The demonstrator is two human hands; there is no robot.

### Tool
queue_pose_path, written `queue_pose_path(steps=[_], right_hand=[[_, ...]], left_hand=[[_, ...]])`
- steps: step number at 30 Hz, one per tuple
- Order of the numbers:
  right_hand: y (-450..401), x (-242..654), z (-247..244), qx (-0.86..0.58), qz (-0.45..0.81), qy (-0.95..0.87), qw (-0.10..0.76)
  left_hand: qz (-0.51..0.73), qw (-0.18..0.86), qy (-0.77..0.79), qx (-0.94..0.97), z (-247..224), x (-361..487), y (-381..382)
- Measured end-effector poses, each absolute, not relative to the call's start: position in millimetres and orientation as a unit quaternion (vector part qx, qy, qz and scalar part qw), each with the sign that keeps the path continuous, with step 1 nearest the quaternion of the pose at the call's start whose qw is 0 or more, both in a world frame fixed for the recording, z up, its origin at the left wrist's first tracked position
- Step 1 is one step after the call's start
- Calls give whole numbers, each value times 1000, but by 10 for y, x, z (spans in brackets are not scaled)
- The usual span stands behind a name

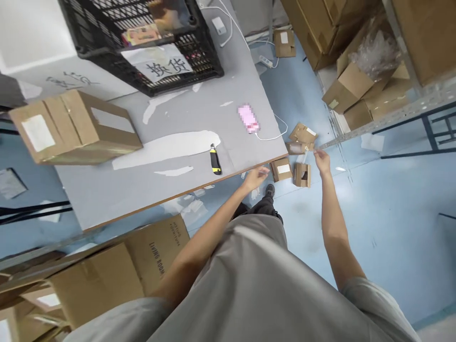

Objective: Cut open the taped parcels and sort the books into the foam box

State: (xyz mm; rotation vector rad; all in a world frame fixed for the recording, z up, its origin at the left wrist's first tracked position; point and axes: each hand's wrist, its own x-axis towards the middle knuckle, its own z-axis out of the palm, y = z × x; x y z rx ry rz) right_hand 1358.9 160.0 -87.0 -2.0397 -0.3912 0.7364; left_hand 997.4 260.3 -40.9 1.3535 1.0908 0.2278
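My left hand (pixel 257 177) is at the table's front edge, its fingers loosely stretched and apart, with nothing visible in them. Out to the right, my right hand (pixel 322 161) has its fingertips pinched together; whatever they hold, if anything, is too small to make out. Just left of that hand, on the floor, lie an opened cardboard box (pixel 303 135) and a smaller open carton (pixel 302 175). A closed small box (pixel 281 169) sits below the table corner, near my left fingertips. On the table rests a black and yellow utility knife (pixel 215 160).
The grey table (pixel 178 111) carries a taped cardboard box (pixel 76 128), a black plastic crate (pixel 149 71) and a pink, pixelated phone-like object (pixel 248 118) on a white cable. Large cartons stand at lower left (pixel 117 270). A metal shelf (pixel 392 116) with boxes is at right.
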Motion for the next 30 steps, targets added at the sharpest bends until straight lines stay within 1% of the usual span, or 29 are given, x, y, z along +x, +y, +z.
queue_pose_path(steps=[4,9,15,20,25,30], right_hand=[[1823,12882,-769,-787,360,-216,451],[2194,11850,-405,-744,424,-308,415],[2584,10450,189,-667,486,-398,399],[2866,9298,567,-635,518,-428,381],[3049,8345,716,-619,525,-459,361],[3204,7755,763,-599,545,-489,325]], left_hand=[[153,619,539,550,-259,8953,2628],[253,612,593,458,-66,8069,2562],[359,612,581,400,253,7255,2662],[427,591,566,385,503,6279,2800],[476,574,574,338,572,5418,2876],[514,568,579,279,587,4970,3011]])
